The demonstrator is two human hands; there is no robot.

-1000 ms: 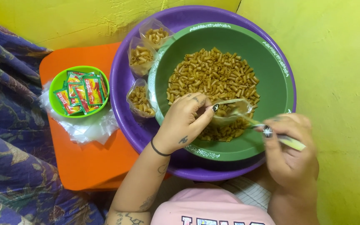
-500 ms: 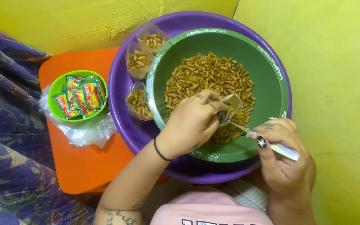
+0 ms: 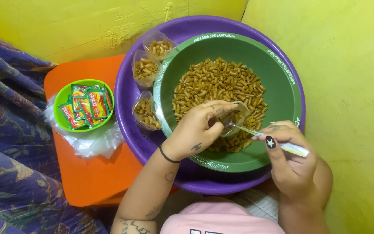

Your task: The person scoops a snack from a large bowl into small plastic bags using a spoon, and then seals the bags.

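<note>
A green bowl (image 3: 282,86) full of brown macaroni snack (image 3: 215,84) sits inside a larger purple basin (image 3: 128,93). My left hand (image 3: 198,130) hovers over the bowl, pinching a small clear plastic bag (image 3: 239,115) open at its mouth. My right hand (image 3: 288,162) grips a spoon (image 3: 256,132) by its white handle, and the spoon's bowl pokes into the bag's mouth. Three filled clear bags (image 3: 146,69) lean in the gap between bowl and basin on the left.
A small light-green bowl (image 3: 61,99) holding several red and green sachets stands on an orange stool (image 3: 87,177), with a heap of clear plastic bags (image 3: 91,143) under it. Blue patterned cloth (image 3: 9,151) lies at left. Yellow walls enclose the back and right.
The bag and my left hand have shifted left and lower over the macaroni. The spoon has moved from beside the bag into its mouth.
</note>
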